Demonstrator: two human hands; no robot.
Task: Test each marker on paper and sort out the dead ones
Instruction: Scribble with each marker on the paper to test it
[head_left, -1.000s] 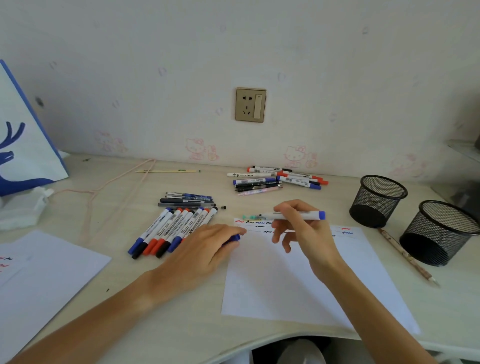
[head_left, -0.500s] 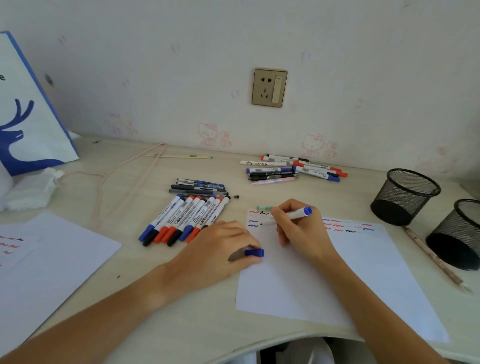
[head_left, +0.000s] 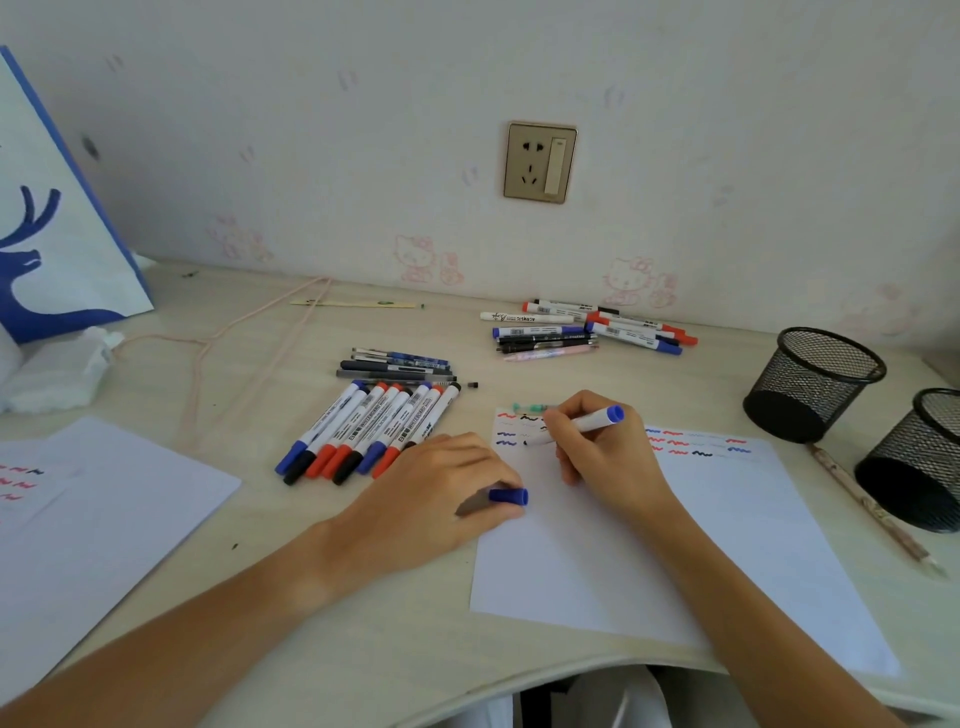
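My right hand (head_left: 602, 452) grips a white marker with a blue end (head_left: 582, 423), its tip down on the white test sheet (head_left: 675, 545) beside rows of red, blue and black squiggles. My left hand (head_left: 441, 493) rests at the sheet's left edge and holds the blue cap (head_left: 508, 496) between its fingers. A row of several whiteboard markers (head_left: 369, 428) lies left of the sheet, with several pens (head_left: 397, 364) just behind it. Another pile of markers and pens (head_left: 587, 330) lies near the wall.
Two black mesh pen cups (head_left: 810, 382) (head_left: 919, 462) stand at the right, a pencil (head_left: 867, 506) lying between them and the sheet. Another scribbled paper (head_left: 104, 519) lies at left, with tissues (head_left: 52, 369) and a blue-and-white bag (head_left: 57, 223) behind.
My right hand lowered the uncapped marker from above the sheet until its tip met the paper. My left hand drew back a little with the blue cap. The camera view shifted.
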